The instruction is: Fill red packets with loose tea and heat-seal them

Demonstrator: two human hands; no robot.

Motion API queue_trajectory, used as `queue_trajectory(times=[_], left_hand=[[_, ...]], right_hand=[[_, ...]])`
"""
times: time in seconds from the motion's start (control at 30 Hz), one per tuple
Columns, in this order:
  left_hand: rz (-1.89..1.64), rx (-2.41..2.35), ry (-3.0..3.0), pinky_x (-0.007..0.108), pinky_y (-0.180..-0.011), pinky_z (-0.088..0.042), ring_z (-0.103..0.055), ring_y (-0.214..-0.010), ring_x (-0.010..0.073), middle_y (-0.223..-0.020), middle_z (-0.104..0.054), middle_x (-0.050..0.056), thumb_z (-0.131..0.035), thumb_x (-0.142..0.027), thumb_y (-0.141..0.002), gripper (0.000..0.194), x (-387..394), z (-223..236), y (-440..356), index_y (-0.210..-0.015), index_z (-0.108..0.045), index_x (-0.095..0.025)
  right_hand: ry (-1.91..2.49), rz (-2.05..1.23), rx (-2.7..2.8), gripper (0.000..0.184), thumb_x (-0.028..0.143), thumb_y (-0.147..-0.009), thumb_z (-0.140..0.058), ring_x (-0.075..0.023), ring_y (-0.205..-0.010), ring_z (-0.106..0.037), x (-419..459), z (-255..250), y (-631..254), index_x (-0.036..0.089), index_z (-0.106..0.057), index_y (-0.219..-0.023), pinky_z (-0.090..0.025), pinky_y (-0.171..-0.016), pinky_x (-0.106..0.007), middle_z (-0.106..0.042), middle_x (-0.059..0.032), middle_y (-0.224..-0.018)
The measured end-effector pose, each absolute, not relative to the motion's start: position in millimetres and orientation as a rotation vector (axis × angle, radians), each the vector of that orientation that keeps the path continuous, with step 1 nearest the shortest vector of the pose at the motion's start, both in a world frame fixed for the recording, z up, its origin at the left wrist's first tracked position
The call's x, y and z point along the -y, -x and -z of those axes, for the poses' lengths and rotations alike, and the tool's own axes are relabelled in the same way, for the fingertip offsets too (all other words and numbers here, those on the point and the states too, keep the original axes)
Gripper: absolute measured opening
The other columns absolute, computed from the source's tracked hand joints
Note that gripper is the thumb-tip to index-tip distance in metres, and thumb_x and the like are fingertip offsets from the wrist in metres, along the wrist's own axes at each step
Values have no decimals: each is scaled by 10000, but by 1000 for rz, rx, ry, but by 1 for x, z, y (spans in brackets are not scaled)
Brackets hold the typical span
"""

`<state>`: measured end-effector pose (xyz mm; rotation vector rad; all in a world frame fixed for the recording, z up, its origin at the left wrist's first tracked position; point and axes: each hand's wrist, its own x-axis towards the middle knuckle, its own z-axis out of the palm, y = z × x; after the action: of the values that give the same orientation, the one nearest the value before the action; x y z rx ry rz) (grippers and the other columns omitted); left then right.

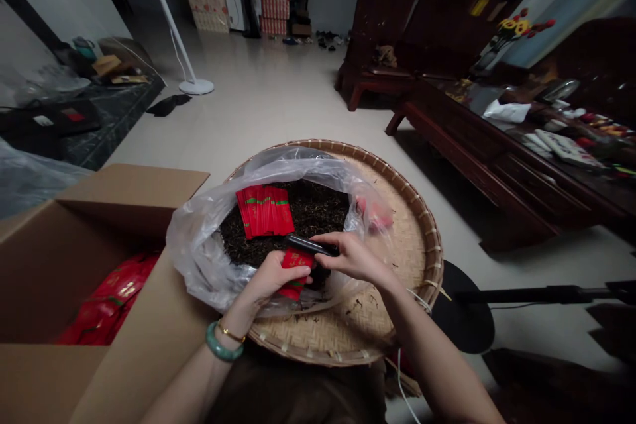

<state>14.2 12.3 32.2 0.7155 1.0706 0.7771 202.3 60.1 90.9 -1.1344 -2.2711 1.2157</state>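
Observation:
My left hand pinches a small red tea packet with gold print, over the open plastic bag. In my right hand is a slim black handheld bag sealer, lying across the packet's top edge. Beneath both hands, the clear plastic bag has its mouth spread wide and holds loose dark tea leaves. A fanned row of red packets with green bands rests on the leaves, just beyond my hands. My fingers partly hide the packet's lower part.
The bag sits on a round woven bamboo tray with scattered leaves. At left stands an open cardboard box containing red packets. A black round stand base is at right. Farther off are a dark wooden table and a white fan stand.

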Motion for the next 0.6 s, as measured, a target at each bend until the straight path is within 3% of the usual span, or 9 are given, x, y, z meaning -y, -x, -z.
queue_trajectory(times=[0.27,0.43,0.6], left_hand=[[-751,-1085,-722,199,-472,-491,-679,-667,245,-727,-686,125,-877,-442,-473,578,-15,-35,-15,-853,-640,-76],[-800,-1038,-691,204,-544,-510,-678,-661,208,-899,-692,145,-894,-407,-450,581,-16,-37,-16,-864,-654,-77],[-775,-1068,-695,203,-499,-491,-672,-645,221,-732,-683,105,-893,-428,-444,578,-15,-37,-16,-832,-641,-81]], right_hand=[[1165,-1248,2196,315,243,-791,-556,-174,-775,-613,-63,-91,-205,181,-691,-1069,-425,-636,-231,-715,-8,-938],[1312,-1297,2000,428,311,-750,-604,-176,-756,-609,-70,-87,-212,153,-650,-1146,-440,-614,-243,-709,-36,-981],[1229,-1209,2191,337,287,-771,-603,-175,-756,-608,-64,-87,-207,182,-687,-1081,-435,-633,-236,-715,-15,-937]])
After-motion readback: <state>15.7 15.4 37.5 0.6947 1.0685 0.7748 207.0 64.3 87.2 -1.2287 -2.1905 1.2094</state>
